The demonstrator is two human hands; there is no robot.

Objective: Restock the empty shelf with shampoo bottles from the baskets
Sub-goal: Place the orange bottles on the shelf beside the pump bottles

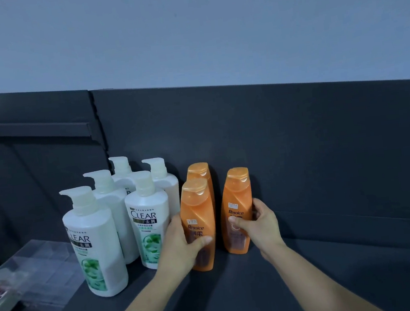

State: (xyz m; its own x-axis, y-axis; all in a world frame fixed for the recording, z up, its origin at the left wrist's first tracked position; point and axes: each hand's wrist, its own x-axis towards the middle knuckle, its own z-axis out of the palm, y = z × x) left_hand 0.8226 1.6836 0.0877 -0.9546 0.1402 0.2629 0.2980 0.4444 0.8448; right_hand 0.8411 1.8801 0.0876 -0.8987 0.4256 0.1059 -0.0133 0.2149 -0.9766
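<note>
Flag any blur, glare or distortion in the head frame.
Head view: dim, bluish, even light with no hard shadows; soft sheen on the orange bottles; brand names there and on the white bottles stay legible; the clear plastic at lower left is smeared; the top edge of the back panel slants.

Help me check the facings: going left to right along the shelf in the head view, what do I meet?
Clear plastic sheet, front white CLEAR bottle, second CLEAR bottle, left hand, front orange bottle it grips, right orange bottle, right hand gripping it.
</note>
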